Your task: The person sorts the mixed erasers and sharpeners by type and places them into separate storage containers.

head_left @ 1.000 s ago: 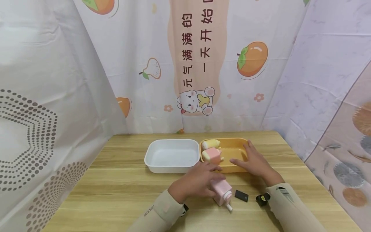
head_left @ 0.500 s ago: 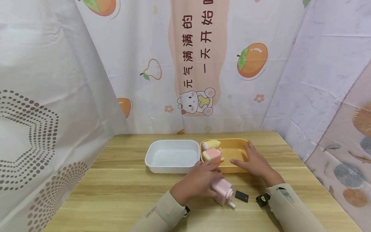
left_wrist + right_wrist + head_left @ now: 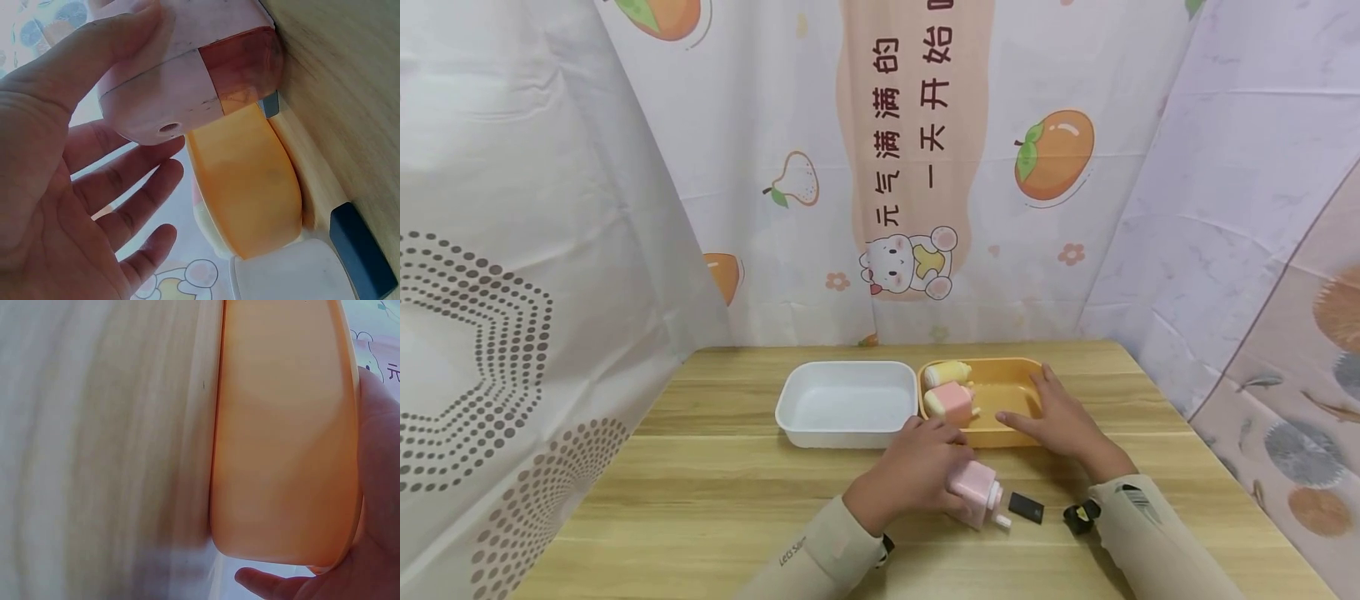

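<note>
A pink crank pencil sharpener (image 3: 974,487) is on its side near the middle of the table, its white crank towards the right. My left hand (image 3: 916,472) holds it; in the left wrist view the thumb presses one side and the lower fingers (image 3: 150,250) spread free. That view shows the sharpener's pencil hole and translucent red drawer. My right hand (image 3: 1060,417) grips the near right corner of the orange tray (image 3: 1007,437), thumb over the front rim, fingers along the right end. Inside the tray's left half lie a coral sharpener (image 3: 951,402) and a yellow sharpener (image 3: 947,372).
A white tray (image 3: 835,439) stands against the left of the orange one. A small black rectangular block (image 3: 1026,507) lies right of the pink sharpener. Behind the wooden table (image 3: 715,467) hangs a printed curtain (image 3: 790,275).
My left hand has shifted slightly right and turned the pink sharpener, so its crank end points further right. The right hand and the trays have stayed in place.
</note>
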The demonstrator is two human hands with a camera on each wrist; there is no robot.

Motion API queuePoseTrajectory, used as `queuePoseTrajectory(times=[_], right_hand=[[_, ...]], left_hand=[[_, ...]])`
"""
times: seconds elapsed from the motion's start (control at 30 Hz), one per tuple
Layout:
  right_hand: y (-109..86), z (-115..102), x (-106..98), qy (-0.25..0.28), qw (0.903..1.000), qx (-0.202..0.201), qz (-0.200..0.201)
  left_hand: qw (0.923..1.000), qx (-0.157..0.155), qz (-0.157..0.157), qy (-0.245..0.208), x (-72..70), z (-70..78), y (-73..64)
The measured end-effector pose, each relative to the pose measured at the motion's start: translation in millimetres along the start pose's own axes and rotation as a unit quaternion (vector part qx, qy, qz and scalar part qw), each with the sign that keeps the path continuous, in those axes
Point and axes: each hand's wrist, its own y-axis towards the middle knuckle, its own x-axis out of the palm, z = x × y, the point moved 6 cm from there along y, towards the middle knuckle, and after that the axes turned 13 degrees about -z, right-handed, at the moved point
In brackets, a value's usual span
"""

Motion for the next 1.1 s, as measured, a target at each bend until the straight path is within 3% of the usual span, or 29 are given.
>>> queuePoseTrajectory(times=[0.17, 0.5, 1.1], right_hand=[[-0.1, -0.2, 0.0, -0.003, 1.0, -0.001, 0.001], [-0.7, -2.7, 0.0, -0.004, 1.0, -0.006, 0.002], [0.2, -2.6, -0.7, -0.004, 1.0, -0.006, 0.003]], left_hand=[[0.9998, -0.01, 0.005, 0.013, -0.4, 0.1, -0.6], [0.9993, -0.031, -0.013, 0.014, 1.3, -0.4, -1.1], [0.9964, -0.057, 0.007, 0.063, -1.8, 1.3, -0.5]])
